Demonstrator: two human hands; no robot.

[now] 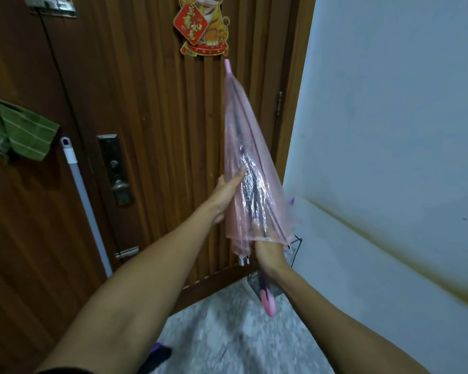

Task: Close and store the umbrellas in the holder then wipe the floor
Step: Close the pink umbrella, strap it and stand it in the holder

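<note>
A pink see-through umbrella (243, 147) is folded and points tip-up in front of the wooden door. My right hand (268, 252) grips its shaft just under the canopy's lower edge, with the pink curved handle (268, 303) sticking out below my wrist. My left hand (226, 195) lies flat against the canopy's left side, fingers stretched along the plastic. A black wire holder (295, 255) stands on the floor in the corner behind the umbrella, mostly hidden by my right hand. A dark purple object (157, 354) lies on the floor at the bottom edge, partly hidden by my left arm.
The brown door (146, 103) fills the left and middle, with a metal lock (116, 171). A white mop pole (84, 201) leans against it, and a green striped cloth (19, 133) hangs at the left. A pale wall (389, 130) closes the right side. Grey speckled floor (227, 333) lies below.
</note>
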